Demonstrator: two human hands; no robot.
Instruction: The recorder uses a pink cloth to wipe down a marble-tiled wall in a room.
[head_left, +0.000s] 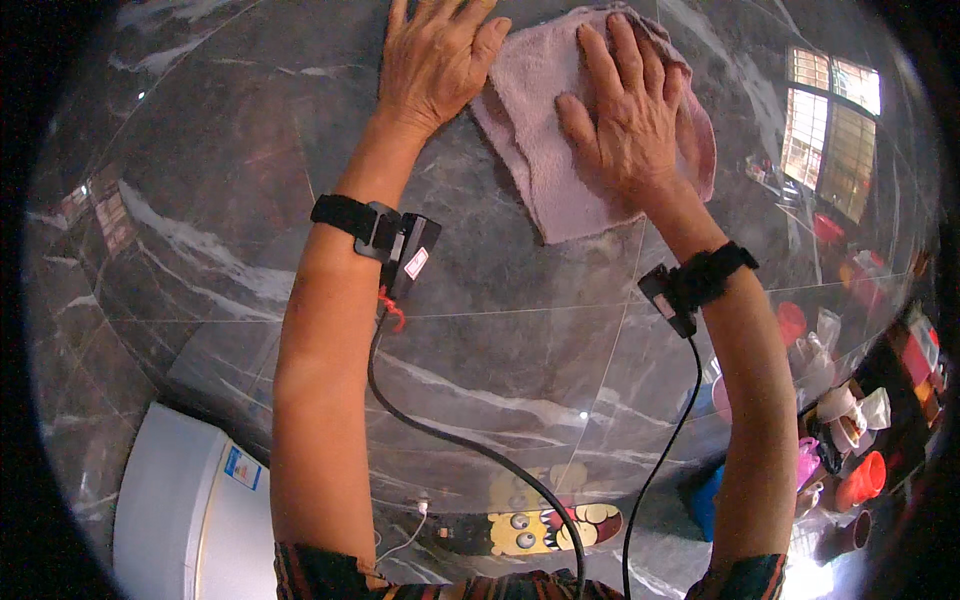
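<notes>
A folded pink terry cloth (551, 172) lies flat against the dark grey, white-veined tile wall (480, 277). My right hand (630, 120) presses on the cloth with its palm down, holding it to the tiles with the fingers somewhat spread. To the left of the cloth, my left hand (439, 71) rests on the bare tiles and holds nothing. Its fingers are apart, and their tips are cut off by the top edge of the view. The left thumb comes close to the cloth's left edge.
A black cable (480, 450) hangs from each wrist strap. A pale refrigerator (172, 495) stands low on the left. Below are a plugged-in white charger (422, 508) and a cartoon-printed skateboard (555, 529). A red container (861, 480) sits among clutter at right.
</notes>
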